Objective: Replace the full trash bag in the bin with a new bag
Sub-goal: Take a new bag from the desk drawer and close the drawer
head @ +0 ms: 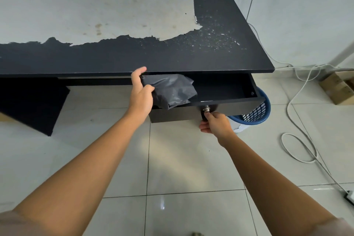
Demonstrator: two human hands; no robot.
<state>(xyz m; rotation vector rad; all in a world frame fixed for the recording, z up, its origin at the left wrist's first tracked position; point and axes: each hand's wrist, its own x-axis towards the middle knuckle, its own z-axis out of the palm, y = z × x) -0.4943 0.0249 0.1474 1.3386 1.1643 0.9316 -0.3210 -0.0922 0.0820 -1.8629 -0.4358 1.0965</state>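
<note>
Tiled floor, black table (134, 57), drawer (226, 90) open. Left hand (140, 92) grip closed on new bag (172, 92) in drawer; right hand (215, 123) pinches knob (206, 109). Bin (258, 111) behind drawer. Risk: thin bag snags drawer edge, tears.

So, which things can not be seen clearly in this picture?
- Head view: round blue mesh plastic bin is mostly hidden behind the open black wooden drawer; its contents are unseen.
- Crumpled grey plastic bag: partly covered by the left hand.
- Small metal drawer knob: partly covered by the right hand.
</note>
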